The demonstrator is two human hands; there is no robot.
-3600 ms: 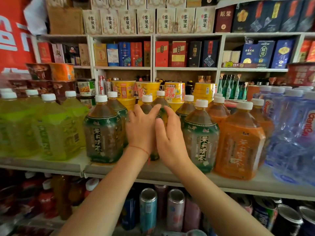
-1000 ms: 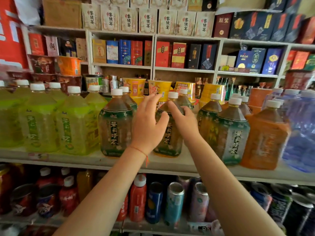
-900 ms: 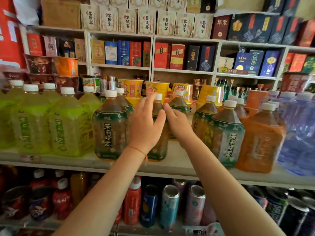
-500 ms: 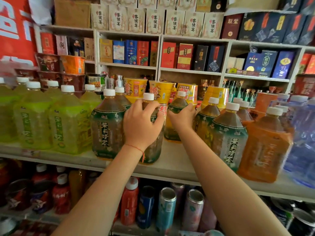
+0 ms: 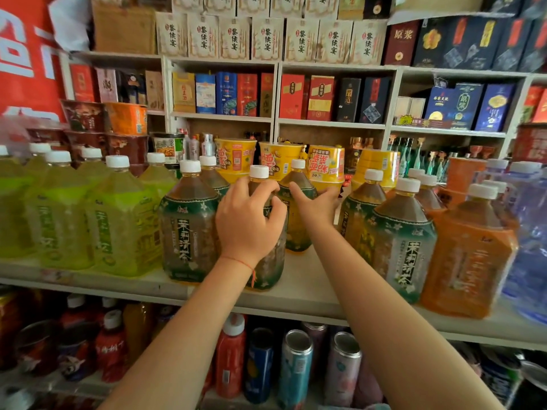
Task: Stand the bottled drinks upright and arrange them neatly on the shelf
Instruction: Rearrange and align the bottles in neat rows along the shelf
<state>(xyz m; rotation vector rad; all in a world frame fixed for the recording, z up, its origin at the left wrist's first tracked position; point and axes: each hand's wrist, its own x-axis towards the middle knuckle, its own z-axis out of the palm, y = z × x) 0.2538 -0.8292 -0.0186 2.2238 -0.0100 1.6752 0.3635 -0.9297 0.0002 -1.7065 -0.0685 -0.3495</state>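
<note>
At the far left of the frame stand the yellow-green tea bottles (image 5: 118, 226), upright with white caps on the shelf (image 5: 310, 294); their label writing is too blurred to read. Next comes a dark-green-labelled bottle (image 5: 189, 229) whose vertical characters read 茉莉清茶. Just right of it, the left hand (image 5: 247, 223) curls round the shoulder of the front tea bottle (image 5: 268, 261), fingers hooked below its white cap. The right hand (image 5: 318, 207) reaches further back and grips the rear tea bottle (image 5: 296, 214) at its shoulder; both bottles stand upright at centre frame, the rear one behind a gap in the row. These are big, full plastic bottles, so likely heavy and a little slick on the film label; the sloped shoulder or square body gives a surer hold than the cap. Right of centre another 茉莉清茶 bottle (image 5: 405, 241) stands beside an orange-labelled bottle (image 5: 470, 255). Behind, yellow noodle cups (image 5: 325, 167) show partly legible print, and beige boxes (image 5: 266, 39) at the top read 黎侯宴.
</note>
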